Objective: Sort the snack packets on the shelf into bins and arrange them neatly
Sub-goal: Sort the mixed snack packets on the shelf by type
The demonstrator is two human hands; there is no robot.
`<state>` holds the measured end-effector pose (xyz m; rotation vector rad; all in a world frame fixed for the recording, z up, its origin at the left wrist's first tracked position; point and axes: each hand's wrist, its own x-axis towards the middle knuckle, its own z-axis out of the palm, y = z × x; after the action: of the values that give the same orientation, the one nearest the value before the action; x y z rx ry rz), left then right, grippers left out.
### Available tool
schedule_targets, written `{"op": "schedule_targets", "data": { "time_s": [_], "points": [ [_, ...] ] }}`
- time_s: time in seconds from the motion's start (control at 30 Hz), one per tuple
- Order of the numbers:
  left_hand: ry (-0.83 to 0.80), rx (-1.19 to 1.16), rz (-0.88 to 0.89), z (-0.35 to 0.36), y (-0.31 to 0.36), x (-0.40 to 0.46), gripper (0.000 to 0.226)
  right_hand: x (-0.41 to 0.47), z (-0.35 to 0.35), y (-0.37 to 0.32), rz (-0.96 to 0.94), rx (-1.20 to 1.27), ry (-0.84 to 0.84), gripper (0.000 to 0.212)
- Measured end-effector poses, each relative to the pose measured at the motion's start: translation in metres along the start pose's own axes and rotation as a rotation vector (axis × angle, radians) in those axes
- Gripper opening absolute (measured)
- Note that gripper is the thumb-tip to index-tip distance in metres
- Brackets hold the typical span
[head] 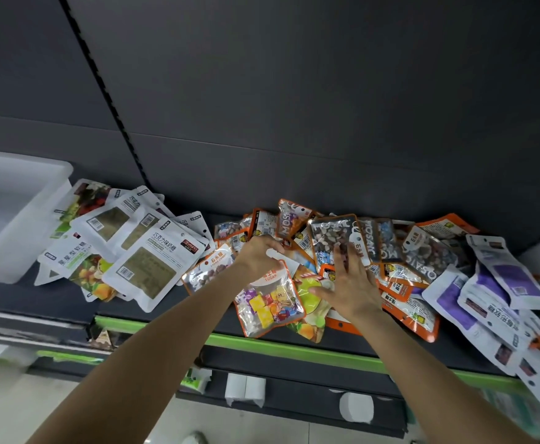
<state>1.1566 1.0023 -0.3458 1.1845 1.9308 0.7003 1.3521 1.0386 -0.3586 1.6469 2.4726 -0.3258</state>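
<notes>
Snack packets lie scattered along a dark shelf (pixel 70 302). My left hand (pixel 257 256) grips the white top of an orange-edged clear candy packet (pixel 268 302) full of coloured sweets. My right hand (pixel 350 283) lies flat with spread fingers on the heap of orange-edged stone-candy packets (pixel 332 238). White packets with green-brown labels (pixel 147 261) are piled to the left. Purple-and-white packets (pixel 493 293) spread over the right end. A translucent white bin (pixel 15 219) stands at the far left of the shelf.
The shelf's front edge carries a green strip (pixel 294 350). A dark back panel (pixel 294 107) rises behind the packets. Lower shelves hold white rolls (pixel 244 387). Some purple packets hang over the shelf edge at the right.
</notes>
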Motion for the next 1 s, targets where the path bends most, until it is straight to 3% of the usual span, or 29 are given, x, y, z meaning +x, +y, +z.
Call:
{"op": "schedule_targets", "data": {
  "time_s": [0.2, 0.3, 0.5, 0.63, 0.73, 0.8, 0.87, 0.93, 1.0],
  "points": [
    [0.185, -0.186, 0.085, -0.006, 0.011, 0.003, 0.009, 0.004, -0.003, -0.003, -0.033, 0.043, 0.117, 0.088],
    [0.318, -0.306, 0.165, -0.02, 0.019, -0.003, 0.017, 0.012, -0.012, -0.01, -0.11, 0.116, 0.16, 0.081],
    [0.583, -0.382, 0.272, -0.077, 0.007, -0.03, 0.022, 0.025, -0.025, -0.059, -0.159, 0.359, 0.144, 0.096],
    [0.771, -0.364, 0.183, -0.124, -0.033, -0.037, 0.023, 0.039, -0.019, -0.099, -0.27, 0.179, 0.043, 0.098],
    [0.904, -0.203, 0.018, -0.15, -0.07, -0.036, 0.021, 0.045, -0.012, -0.129, -0.329, 0.026, 0.004, 0.093],
    [0.895, -0.113, -0.074, -0.158, -0.089, -0.035, 0.026, 0.044, -0.006, -0.146, -0.326, -0.108, 0.006, 0.091],
    [0.776, 0.156, -0.122, -0.155, -0.107, -0.031, 0.044, 0.045, 0.0, -0.159, -0.322, -0.187, -0.025, 0.089],
    [0.589, 0.667, -0.025, -0.146, -0.114, -0.03, 0.065, 0.048, 0.006, -0.168, -0.322, -0.206, -0.08, 0.089],
    [0.333, 0.915, 0.197, -0.133, -0.114, -0.029, 0.065, 0.05, 0.01, -0.173, -0.314, -0.204, -0.136, 0.088]
  ]
}}
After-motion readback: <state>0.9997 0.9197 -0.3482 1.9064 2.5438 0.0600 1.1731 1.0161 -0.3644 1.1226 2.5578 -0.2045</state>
